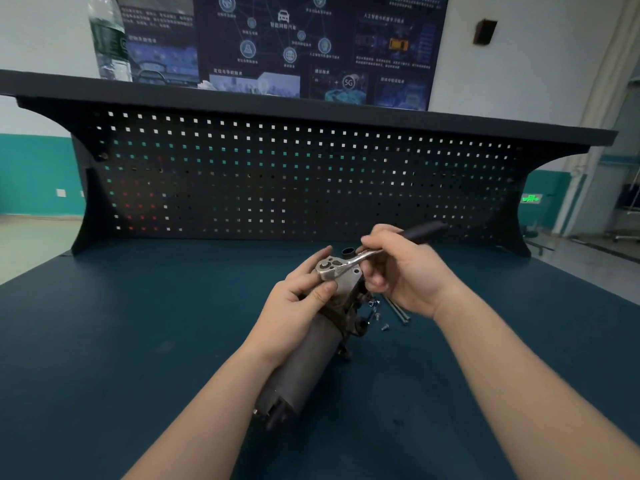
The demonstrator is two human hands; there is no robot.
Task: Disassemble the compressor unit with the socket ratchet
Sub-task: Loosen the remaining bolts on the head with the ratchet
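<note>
The compressor unit (304, 362), a dark grey cylinder with a lighter metal head, lies on the blue bench mat, its head pointing away from me. My left hand (294, 306) grips the unit near its head, thumb pressed by the ratchet's head. The socket ratchet (341, 265) sits on top of the compressor head, its silver head down and its black handle (420, 232) reaching up to the right. My right hand (401, 271) holds the ratchet's shaft, fingers curled round it.
Two long bolts (398, 311) and a few small screws (379, 318) lie on the mat just right of the unit. A dark pegboard (277, 174) stands behind the bench. A water bottle (109, 39) stands on the shelf above at the left.
</note>
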